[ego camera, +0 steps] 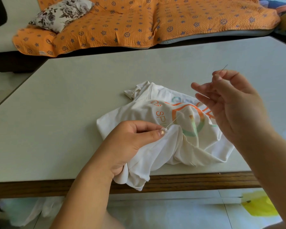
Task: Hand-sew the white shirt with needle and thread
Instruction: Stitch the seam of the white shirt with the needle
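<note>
Two hands in view, both busy. Left hand (pixel 130 142) pinches a raised fold of the white shirt (pixel 155 151) between thumb and forefinger; the other fingers are curled into the bunched cloth. Shirt lies crumpled on the table (pixel 73 96), print side up, near the front edge, with a bit hanging over it.

Right hand (pixel 233 106) is up and to the right of the shirt, off the cloth. Thumb and forefinger pinch the needle (pixel 224 68); the other fingers are spread loose and hold nothing. Needle pokes out above the fingertips and slants from lower left to upper right, free end away from the shirt. Cannot tell whether that end is the point or the eye.

Thread (pixel 172 121) runs from the left-hand pinch up and right toward the right hand. It looks taut near the pinch; the far part is too thin to follow.

Key relation: the stitch spot lies down and left of the right hand, at the left thumb tip. Needle axis and thread run roughly along that same diagonal. Left hand is on the spot, right hand well apart from it.

Judgement: a stitch is being pulled through. The next one means bringing the needle down-left to the pinched fold, likely turning it over first.

Behind the table: an orange patterned cover (pixel 139 22) and a floral pillow (pixel 61 13).
</note>
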`<act>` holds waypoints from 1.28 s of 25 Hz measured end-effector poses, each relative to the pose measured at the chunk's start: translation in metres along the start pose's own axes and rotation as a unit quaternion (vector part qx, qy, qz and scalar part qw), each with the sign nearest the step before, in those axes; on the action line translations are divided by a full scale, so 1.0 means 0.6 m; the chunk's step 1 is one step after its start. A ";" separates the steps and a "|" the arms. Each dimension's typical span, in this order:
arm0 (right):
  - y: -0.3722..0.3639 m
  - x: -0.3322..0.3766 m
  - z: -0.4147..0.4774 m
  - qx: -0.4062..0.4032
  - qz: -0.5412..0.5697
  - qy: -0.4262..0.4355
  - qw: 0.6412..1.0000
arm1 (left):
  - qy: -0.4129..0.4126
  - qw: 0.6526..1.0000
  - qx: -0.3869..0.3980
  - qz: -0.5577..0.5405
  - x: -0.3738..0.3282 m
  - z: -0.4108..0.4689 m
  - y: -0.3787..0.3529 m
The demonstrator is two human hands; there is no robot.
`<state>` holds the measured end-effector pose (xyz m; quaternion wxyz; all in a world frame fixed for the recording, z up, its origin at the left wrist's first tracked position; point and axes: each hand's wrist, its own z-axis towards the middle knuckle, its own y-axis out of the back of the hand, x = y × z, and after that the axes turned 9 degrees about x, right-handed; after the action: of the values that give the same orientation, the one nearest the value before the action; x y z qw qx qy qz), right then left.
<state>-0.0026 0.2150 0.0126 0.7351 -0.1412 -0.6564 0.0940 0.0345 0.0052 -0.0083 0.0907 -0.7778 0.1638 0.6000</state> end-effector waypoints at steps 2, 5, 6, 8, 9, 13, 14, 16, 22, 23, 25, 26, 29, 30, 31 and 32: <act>-0.010 0.001 -0.012 0.042 -0.101 -0.009 0.994 | 0.001 1.000 -0.002 0.002 -0.001 -0.001 0.001; -0.025 -0.001 -0.037 0.160 -0.296 -0.039 0.941 | -0.002 1.000 -0.001 0.000 -0.002 -0.002 0.002; -0.028 -0.002 -0.043 0.192 -0.340 -0.050 0.919 | -0.003 1.000 -0.001 0.000 -0.003 -0.002 0.003; -0.031 -0.003 -0.051 0.227 -0.405 -0.071 0.883 | -0.007 1.000 -0.002 0.005 -0.003 -0.002 0.005; -0.032 -0.002 -0.054 0.233 -0.430 -0.076 0.869 | -0.009 1.000 -0.003 0.009 -0.002 -0.003 0.006; -0.034 0.006 -0.061 0.243 -0.427 -0.086 0.867 | -0.018 0.997 -0.039 0.061 -0.003 -0.003 0.005; -0.035 0.007 -0.061 0.246 -0.425 -0.093 0.866 | -0.020 0.995 -0.053 0.076 -0.003 -0.003 0.003; -0.036 0.008 -0.062 0.250 -0.423 -0.110 0.864 | -0.023 0.993 -0.072 0.096 -0.004 -0.004 0.001; -0.037 0.012 -0.063 0.261 -0.421 -0.122 0.860 | -0.025 0.991 -0.080 0.103 -0.007 -0.005 -0.001; -0.037 0.012 -0.063 0.263 -0.422 -0.120 0.859 | -0.025 0.992 -0.079 0.099 -0.007 -0.004 0.000; -0.036 0.011 -0.063 0.269 -0.421 -0.115 0.859 | -0.027 0.993 -0.074 0.092 -0.005 -0.002 0.002; -0.036 0.010 -0.063 0.272 -0.420 -0.115 0.858 | -0.029 0.993 -0.072 0.091 -0.004 -0.001 0.003; -0.034 0.008 -0.061 0.277 -0.419 -0.119 0.857 | -0.031 0.994 -0.062 0.082 -0.001 0.000 0.005; -0.034 0.007 -0.061 0.278 -0.417 -0.121 0.857 | -0.030 0.995 -0.057 0.079 -0.001 -0.001 0.006; -0.033 0.006 -0.060 0.280 -0.415 -0.122 0.857 | -0.030 0.995 -0.051 0.077 -0.001 -0.001 0.006; -0.032 0.005 -0.060 0.282 -0.414 -0.123 0.856 | -0.029 0.996 -0.045 0.073 -0.001 -0.002 0.007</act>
<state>0.0323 0.1951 0.0182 0.6273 0.3702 -0.6849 -0.0212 0.0339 0.0011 -0.0074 0.0161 -0.7495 0.1899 0.6340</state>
